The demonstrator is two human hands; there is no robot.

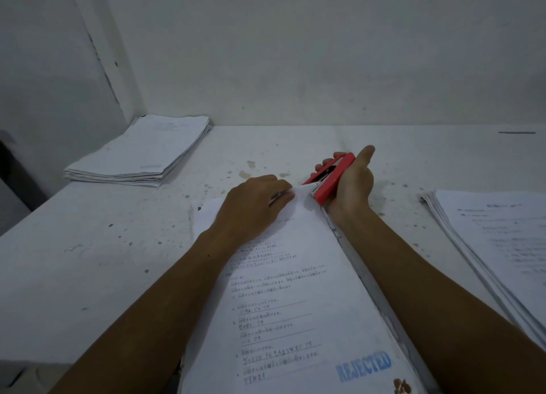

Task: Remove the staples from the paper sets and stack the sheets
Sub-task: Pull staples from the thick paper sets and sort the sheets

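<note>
Paper set [295,290] corner pinched by left hand [254,204]; right hand [351,183] grips red stapler [331,178] at its staple. A hard pull risks tearing the corner.

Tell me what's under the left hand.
The left hand presses the paper set, pinching its top corner beside the red stapler. The staple itself is hidden.

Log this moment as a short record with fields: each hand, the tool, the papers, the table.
left hand: pinches the top corner of the stamped white paper set
right hand: grips the red stapler, its nose at that corner
other papers: white stack far left; white stack at right edge
table: white, speckled
</note>
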